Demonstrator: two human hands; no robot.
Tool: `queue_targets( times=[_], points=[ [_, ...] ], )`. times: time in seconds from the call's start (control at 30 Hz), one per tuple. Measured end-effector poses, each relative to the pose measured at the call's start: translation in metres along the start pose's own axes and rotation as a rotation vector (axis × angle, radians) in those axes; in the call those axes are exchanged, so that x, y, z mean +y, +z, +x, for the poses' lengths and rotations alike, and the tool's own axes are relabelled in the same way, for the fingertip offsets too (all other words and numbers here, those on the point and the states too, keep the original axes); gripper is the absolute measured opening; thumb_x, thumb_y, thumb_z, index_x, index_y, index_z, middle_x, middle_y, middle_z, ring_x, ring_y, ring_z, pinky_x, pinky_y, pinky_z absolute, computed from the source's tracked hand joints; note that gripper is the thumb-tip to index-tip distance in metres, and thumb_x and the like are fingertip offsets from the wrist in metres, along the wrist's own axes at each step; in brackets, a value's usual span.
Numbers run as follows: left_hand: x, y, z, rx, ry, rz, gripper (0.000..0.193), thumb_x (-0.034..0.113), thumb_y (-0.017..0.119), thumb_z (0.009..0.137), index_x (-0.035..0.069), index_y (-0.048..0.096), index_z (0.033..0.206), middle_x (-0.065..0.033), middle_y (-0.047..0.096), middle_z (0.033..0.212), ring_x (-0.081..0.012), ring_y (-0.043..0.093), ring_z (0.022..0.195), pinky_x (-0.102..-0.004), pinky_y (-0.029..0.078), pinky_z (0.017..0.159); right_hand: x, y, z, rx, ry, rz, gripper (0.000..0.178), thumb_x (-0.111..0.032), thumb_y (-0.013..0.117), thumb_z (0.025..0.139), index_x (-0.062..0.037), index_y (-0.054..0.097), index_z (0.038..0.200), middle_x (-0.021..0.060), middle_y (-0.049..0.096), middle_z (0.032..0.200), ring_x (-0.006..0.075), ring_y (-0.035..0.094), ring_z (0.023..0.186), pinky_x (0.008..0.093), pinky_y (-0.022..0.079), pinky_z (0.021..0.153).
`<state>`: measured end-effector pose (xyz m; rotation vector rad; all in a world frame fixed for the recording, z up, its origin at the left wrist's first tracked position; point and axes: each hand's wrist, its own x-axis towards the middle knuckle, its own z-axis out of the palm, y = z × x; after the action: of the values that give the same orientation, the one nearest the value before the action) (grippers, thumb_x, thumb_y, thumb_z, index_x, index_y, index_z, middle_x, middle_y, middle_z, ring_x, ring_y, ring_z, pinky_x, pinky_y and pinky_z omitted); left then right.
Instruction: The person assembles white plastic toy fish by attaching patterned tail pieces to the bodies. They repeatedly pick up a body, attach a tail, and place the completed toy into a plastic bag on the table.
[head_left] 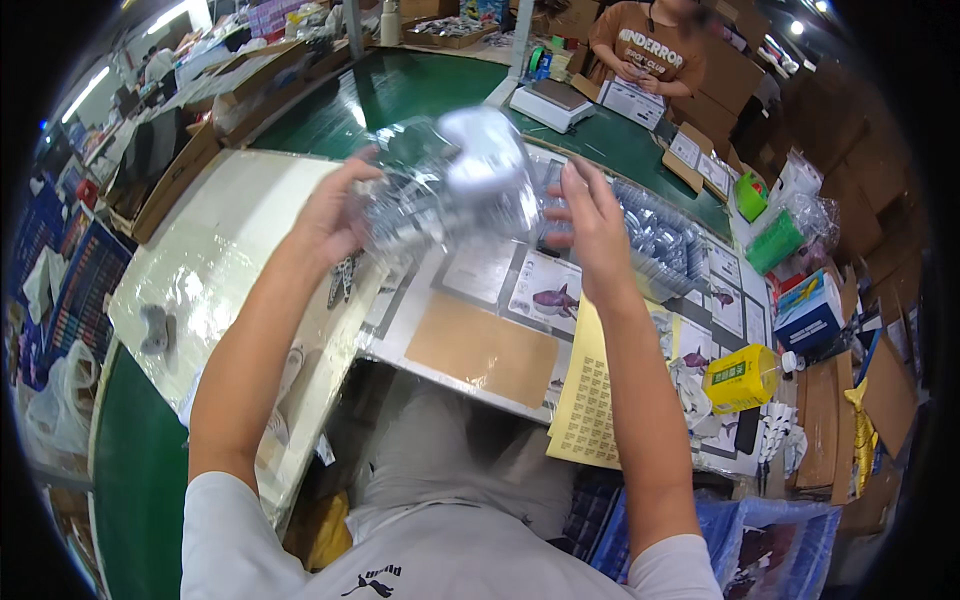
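Note:
A clear plastic blister shell, blurred by motion, is held up over the table in front of me. My left hand grips its left edge, fingers behind the plastic. A bright white, glossy area shows on the shell's upper right; I cannot tell whether it is a separate piece or glare. My right hand is just right of the shell, fingers stretched out and apart, holding nothing. Behind that hand stands a bin of stacked clear plastic shells. Below lie printed cards with a purple shark picture and a brown cardboard piece.
A yellow label sheet hangs over the table's front edge. To the right are a yellow-labelled bottle and a blue box. A grey toy piece lies left. Across the green table, a person stands beside a white scale.

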<state>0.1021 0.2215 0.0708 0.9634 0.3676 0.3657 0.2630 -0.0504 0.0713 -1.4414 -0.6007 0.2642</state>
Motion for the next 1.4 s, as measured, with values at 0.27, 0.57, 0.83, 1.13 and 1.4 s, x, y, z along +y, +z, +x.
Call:
queue_targets(
  times=[0.27, 0.57, 0.83, 1.13, 1.4],
  points=[
    [0.055, -0.067, 0.202, 0.096, 0.051, -0.085, 0.050, 0.022, 0.071, 0.088, 0.014, 0.053, 0.134, -0.0160, 0.067, 0.125, -0.0367, 0.066, 0.114, -0.0661, 0.051, 0.094, 0.056, -0.003, 0.081, -0.298, -0.296, -1.137, 0.025, -0.034, 0.079, 0.090, -0.0117, 0.084, 0.101, 0.0186, 0.071, 0.103, 0.0398, 0.067, 0.106, 0.0513, 0.055, 0.091],
    [0.007, -0.064, 0.344, 0.620, 0.024, -0.018, 0.045, 0.026, 0.067, 0.098, 0.006, 0.059, 0.137, -0.0167, 0.065, 0.140, -0.0447, 0.066, 0.119, -0.0736, 0.043, 0.105, 0.074, -0.014, 0.135, -0.542, 0.135, -0.813, 0.030, -0.032, 0.084, 0.083, -0.0035, 0.081, 0.091, 0.0145, 0.076, 0.084, 0.0309, 0.072, 0.080, 0.0423, 0.055, 0.076],
    [0.013, -0.029, 0.306, 0.596, 0.238, 0.891, 0.075, 0.042, 0.078, 0.093, -0.005, 0.055, 0.147, -0.0223, 0.069, 0.138, -0.0339, 0.067, 0.128, -0.0542, 0.042, 0.117, 0.085, -0.005, 0.101, -0.443, -0.460, -1.179, 0.013, -0.013, 0.070, 0.091, -0.0008, 0.073, 0.095, 0.0189, 0.070, 0.095, 0.0385, 0.068, 0.096, 0.0503, 0.056, 0.081],
    [-0.142, 0.053, 0.121, 0.255, 0.538, 1.138, 0.103, 0.036, 0.091, 0.078, 0.004, 0.039, 0.160, -0.0265, 0.064, 0.137, -0.0412, 0.065, 0.125, -0.0452, 0.052, 0.105, 0.104, -0.005, 0.085, -0.231, -0.416, -1.001, 0.011, -0.009, 0.065, 0.097, 0.0008, 0.068, 0.094, 0.0246, 0.070, 0.092, 0.0451, 0.068, 0.089, 0.0524, 0.052, 0.077],
    [-0.163, 0.055, 0.111, 0.248, 0.408, 1.094, 0.092, 0.031, 0.082, 0.083, 0.019, 0.038, 0.163, -0.0271, 0.064, 0.132, -0.0449, 0.063, 0.124, -0.0515, 0.050, 0.106, 0.106, -0.017, 0.081, -0.114, -0.430, -0.916, 0.018, -0.018, 0.064, 0.102, -0.0018, 0.071, 0.101, 0.0229, 0.072, 0.092, 0.0428, 0.069, 0.085, 0.0486, 0.052, 0.078]
  ],
)
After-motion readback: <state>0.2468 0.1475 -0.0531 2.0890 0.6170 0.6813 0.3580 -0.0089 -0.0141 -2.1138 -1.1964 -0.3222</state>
